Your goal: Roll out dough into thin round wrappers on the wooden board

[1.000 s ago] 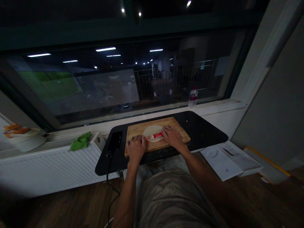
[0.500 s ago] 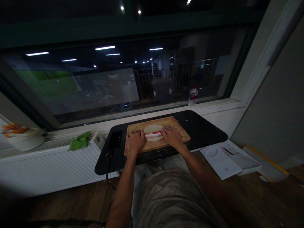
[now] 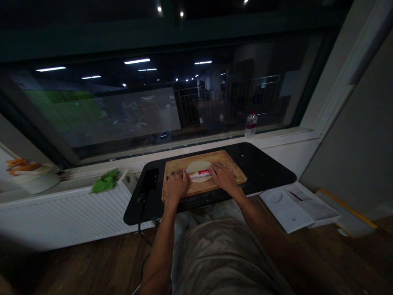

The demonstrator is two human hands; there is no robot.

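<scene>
A rolling pin (image 3: 199, 175) with a red and white printed wrap lies across a flat round of pale dough (image 3: 200, 166). The dough rests on a wooden cutting board (image 3: 176, 165). My left hand (image 3: 177, 183) is closed over the pin's left end, and my right hand (image 3: 223, 176) over its right end. Both palms face down, so the pin's ends are hidden beneath the fingers. Only the middle of the pin shows between my hands.
The board sits on a black table (image 3: 264, 168), with a phone (image 3: 149, 180) and cable at its left. A water bottle (image 3: 251, 126) stands on the sill. A green cloth (image 3: 105, 181) and white pot (image 3: 37, 179) are on the radiator. White boxes (image 3: 288, 209) lie at lower right.
The whole view has shifted slightly. My hands stay on the rolling pin, which has hardly moved on the dough.
</scene>
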